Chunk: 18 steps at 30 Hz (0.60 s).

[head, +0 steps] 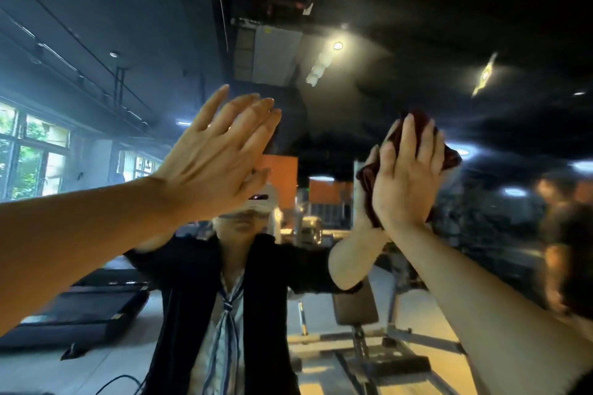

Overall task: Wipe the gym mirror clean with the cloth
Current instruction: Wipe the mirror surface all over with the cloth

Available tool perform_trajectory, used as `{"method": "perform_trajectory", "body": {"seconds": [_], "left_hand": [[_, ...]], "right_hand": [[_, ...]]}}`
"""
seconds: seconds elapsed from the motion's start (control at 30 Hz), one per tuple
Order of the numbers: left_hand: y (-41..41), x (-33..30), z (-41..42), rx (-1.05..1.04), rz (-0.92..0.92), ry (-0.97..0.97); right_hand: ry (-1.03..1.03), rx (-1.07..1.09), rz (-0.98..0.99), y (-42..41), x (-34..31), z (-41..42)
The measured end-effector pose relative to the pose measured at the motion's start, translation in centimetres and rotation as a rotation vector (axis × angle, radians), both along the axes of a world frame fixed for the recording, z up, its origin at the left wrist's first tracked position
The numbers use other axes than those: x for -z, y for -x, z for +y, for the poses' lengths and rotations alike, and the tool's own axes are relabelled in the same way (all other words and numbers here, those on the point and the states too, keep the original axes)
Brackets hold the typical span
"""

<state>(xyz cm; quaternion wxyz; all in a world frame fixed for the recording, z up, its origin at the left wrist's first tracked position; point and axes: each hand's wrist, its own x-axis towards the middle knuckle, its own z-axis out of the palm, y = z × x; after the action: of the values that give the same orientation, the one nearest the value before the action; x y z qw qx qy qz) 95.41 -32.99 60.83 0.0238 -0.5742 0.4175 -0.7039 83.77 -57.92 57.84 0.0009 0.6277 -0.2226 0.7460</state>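
The gym mirror (pixel 401 51) fills the whole view right in front of me and reflects the room and a person in a dark top. My right hand (pixel 405 179) is raised at about head height and presses a dark red cloth (pixel 449 158) flat against the glass with straight fingers. The cloth bunches out above and to both sides of the hand. My left hand (pixel 215 154) is raised to the left of it, palm flat toward the mirror, fingers straight and together, holding nothing.
In the reflection a weight bench (pixel 356 305) stands at lower right and a treadmill (pixel 83 308) at lower left. Windows (pixel 29 157) show at the far left, ceiling lamps (pixel 337 45) above.
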Motion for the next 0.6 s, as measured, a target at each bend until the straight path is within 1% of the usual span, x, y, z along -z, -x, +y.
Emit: {"method": "perform_trajectory", "body": {"seconds": [0.07, 0.13, 0.17, 0.2, 0.23, 0.27, 0.33, 0.37, 0.4, 0.43, 0.47, 0.53, 0.6], "left_hand": [[0.1, -1.2, -0.4, -0.013, 0.018, 0.034], [0.1, -2.0, -0.5, -0.028, 0.037, 0.070], [0.0, -2.2, -0.5, -0.038, 0.043, 0.078], [0.0, -2.5, -0.4, -0.047, 0.050, 0.081], [0.0, -2.8, -0.3, -0.055, 0.059, 0.079], [-0.1, -2.9, -0.2, -0.063, 0.067, 0.074], [-0.3, -3.1, 0.0, -0.066, 0.068, 0.068], [-0.4, -3.1, 0.0, -0.061, 0.064, 0.065], [-0.5, -3.1, -0.1, -0.054, 0.058, 0.064], [-0.5, -3.2, -0.2, -0.044, 0.053, 0.066], [-0.5, -3.3, -0.3, -0.029, 0.049, 0.070], [-0.5, -3.4, -0.1, 0.008, 0.049, 0.076], [-0.8, -3.6, 0.5, 0.016, 0.032, 0.068]], "right_hand": [[0.146, -0.017, 0.058, -2.1, -1.9, 3.7], [0.384, -0.046, 0.203, -3.4, -1.1, 6.4], [0.491, -0.062, 0.280, -3.4, -0.4, 6.4], [0.552, -0.074, 0.329, -3.0, -0.2, 5.7], [0.550, -0.077, 0.332, -2.3, -0.4, 4.4], [0.480, -0.063, 0.278, -1.8, -0.9, 3.0], [0.240, -0.044, 0.102, -1.2, -2.9, 1.4], [0.144, -0.038, 0.052, -1.5, -4.1, 1.6], [0.101, -0.026, 0.034, -2.1, -5.0, 2.6], [0.130, -0.014, 0.042, -2.9, -5.5, 4.1], [0.215, -0.012, 0.075, -3.6, -5.6, 5.8], [0.453, -0.026, 0.213, -4.9, -4.5, 8.2], [0.640, -0.035, 0.352, -4.4, -3.3, 8.0]]}}
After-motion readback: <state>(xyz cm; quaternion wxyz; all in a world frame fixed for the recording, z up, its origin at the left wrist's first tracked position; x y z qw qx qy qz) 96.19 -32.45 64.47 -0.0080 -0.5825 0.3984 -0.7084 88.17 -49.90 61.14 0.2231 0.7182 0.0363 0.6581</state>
